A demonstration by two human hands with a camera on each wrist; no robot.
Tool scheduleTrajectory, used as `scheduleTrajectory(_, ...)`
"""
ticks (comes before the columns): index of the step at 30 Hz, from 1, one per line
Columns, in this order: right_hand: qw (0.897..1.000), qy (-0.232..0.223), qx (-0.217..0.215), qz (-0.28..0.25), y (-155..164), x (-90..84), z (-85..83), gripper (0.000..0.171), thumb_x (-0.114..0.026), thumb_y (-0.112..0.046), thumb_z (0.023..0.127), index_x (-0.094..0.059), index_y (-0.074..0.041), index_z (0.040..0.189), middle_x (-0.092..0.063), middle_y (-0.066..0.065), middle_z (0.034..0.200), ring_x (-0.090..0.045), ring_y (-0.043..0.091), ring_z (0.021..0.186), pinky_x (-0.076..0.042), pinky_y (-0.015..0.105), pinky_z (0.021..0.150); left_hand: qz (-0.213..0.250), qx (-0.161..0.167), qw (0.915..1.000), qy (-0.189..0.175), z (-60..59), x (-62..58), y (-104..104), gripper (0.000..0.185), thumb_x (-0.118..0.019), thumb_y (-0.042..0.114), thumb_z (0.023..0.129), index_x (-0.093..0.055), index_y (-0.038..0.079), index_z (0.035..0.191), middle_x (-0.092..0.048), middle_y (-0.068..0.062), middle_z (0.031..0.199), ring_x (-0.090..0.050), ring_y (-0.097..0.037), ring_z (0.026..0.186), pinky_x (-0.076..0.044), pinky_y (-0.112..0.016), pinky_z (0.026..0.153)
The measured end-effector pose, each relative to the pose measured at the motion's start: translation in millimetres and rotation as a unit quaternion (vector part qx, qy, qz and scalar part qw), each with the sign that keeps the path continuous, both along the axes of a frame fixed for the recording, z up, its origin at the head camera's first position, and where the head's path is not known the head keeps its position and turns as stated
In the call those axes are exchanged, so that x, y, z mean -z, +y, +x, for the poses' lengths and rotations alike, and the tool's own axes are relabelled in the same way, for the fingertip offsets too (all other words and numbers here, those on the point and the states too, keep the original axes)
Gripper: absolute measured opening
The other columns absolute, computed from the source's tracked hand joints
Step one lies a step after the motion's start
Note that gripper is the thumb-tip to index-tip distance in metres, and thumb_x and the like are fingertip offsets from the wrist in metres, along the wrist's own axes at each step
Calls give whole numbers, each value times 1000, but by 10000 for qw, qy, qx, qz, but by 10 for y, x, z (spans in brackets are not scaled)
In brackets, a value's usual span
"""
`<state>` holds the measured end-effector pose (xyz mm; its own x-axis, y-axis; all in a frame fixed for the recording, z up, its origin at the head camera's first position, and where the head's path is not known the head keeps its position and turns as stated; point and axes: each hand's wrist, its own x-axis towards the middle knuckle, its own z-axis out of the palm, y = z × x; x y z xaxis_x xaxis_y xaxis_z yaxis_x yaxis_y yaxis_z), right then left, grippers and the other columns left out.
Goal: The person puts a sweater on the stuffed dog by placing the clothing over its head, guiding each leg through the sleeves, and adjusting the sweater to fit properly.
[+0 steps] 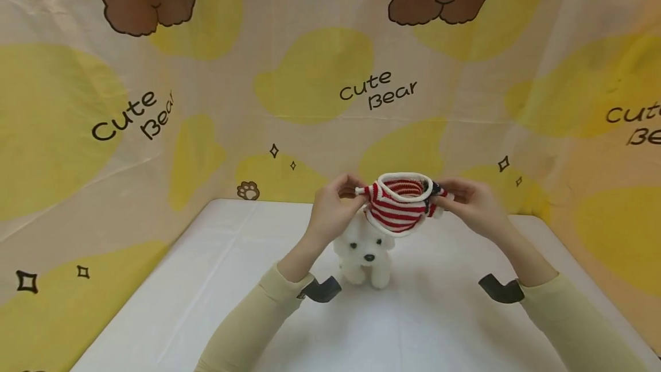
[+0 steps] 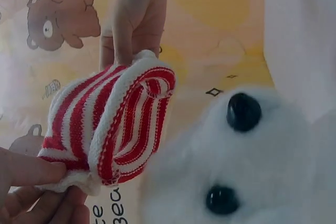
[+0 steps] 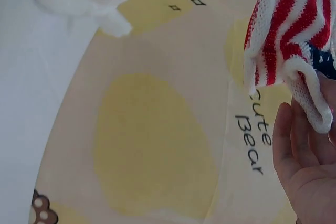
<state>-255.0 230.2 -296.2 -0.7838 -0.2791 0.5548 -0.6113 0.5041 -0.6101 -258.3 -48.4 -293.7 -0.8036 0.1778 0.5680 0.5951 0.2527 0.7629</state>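
Nearest to the camera, two forearms in pale sleeves are seen; each carries a dark wrist mount. They run forward and inward over the white table (image 1: 206,280).

A little farther, the white plush dog (image 1: 365,254) stands upright on the table between the two arms, with its face turned toward the person. Its black nose and eye are seen close in the left wrist view, where the plush dog (image 2: 262,166) fills the lower right part.

Directly above the head of the toy, the red-and-white striped knitted sweater (image 1: 400,202) is held in the air. It is stretched sideways, so that its long axis goes from left to right and its white-edged opening faces upward, toward the camera. The lower rim appears to touch the top of the dog's head, or to lie just over it; which one cannot be told.

The left hand (image 1: 330,208) pinches the left end of the sweater between thumb and curled fingers. The right hand (image 1: 472,202) pinches the right end in the same way, where a dark blue patch is seen. In the right wrist view only the palm of the right hand (image 3: 307,171) and a corner of the sweater (image 3: 289,35) are shown. Both hands are about equally near to the toy, one at each side.

Farthest, a cloth backdrop (image 1: 155,148) with yellow patches, brown bears and the words "Cute Bear" is hung behind the table.
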Motion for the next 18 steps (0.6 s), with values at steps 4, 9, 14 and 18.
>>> scheduleTrajectory(4,9999,-12,-139,-17,-182,-11,-73,23,-70,-8,84,-67,-3,106,-68,9,91,-59,11,66,-51,18,59,-107,-261,9996,-10,-14,3,-185,12,-70,4,83,-65,5,94,-68,-9,94,-66,-20,88,-53,-34,84)
scheduleTrajectory(9,9993,55,-377,-61,-380,32,-159,22,-71,-6,83,-68,-1,105,-69,12,93,-58,11,72,-51,16,63,-99,-471,9988,-102,-21,57,-395,15,-72,6,82,-65,2,95,-68,-12,96,-66,-24,90,-52,-39,87)
scheduleTrajectory(14,9985,-7,-553,-59,-505,104,-236,21,-71,-7,83,-68,-1,104,-70,12,95,-60,12,78,-52,16,67,-195,-572,9980,-183,-26,122,-546,12,-71,6,83,-65,5,92,-68,-10,94,-66,-21,88,-52,-38,85)
scheduleTrajectory(18,9981,-180,-593,-9,-569,158,-262,22,-70,-8,85,-67,-1,105,-70,11,97,-62,13,79,-53,18,69,-290,-616,9974,-227,-29,180,-606,10,-70,4,83,-65,6,91,-68,-8,93,-66,-19,87,-53,-36,83)
